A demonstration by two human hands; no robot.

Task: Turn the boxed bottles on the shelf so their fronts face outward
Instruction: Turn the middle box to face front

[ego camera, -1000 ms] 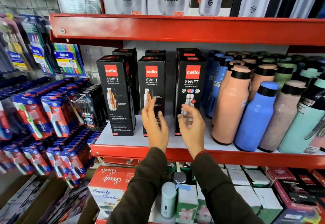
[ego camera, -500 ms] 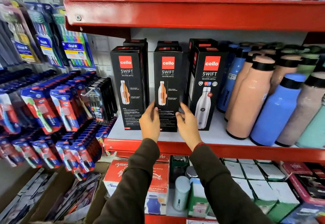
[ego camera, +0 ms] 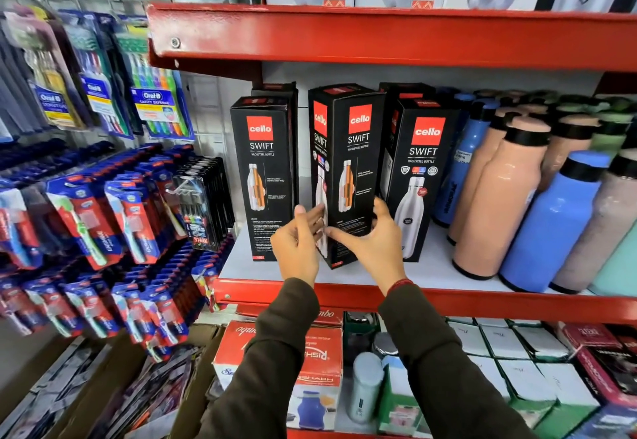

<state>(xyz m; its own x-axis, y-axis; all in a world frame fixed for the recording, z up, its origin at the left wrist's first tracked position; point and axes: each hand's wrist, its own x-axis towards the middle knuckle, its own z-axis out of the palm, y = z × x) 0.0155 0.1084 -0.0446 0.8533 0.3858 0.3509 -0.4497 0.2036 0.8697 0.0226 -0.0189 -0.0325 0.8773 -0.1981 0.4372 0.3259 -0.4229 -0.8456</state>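
Three black boxed bottles stand at the front of the white shelf. The left box shows its orange-bottle panel. The middle box is turned cornerwise, so two of its faces show, and it sits forward of the others. The right box shows the panel with the white bottle. My left hand presses the middle box's lower left face. My right hand grips its lower right edge. More black boxes stand behind, mostly hidden.
Loose peach bottles and blue bottles crowd the shelf to the right. A red shelf edge runs overhead. Toothbrush packs hang at left. Cartons fill the lower shelf.
Both hands closed on the middle box, and it has rotated from flat-on to cornerwise, with a second face now showing. The view has shifted closer and to the left.
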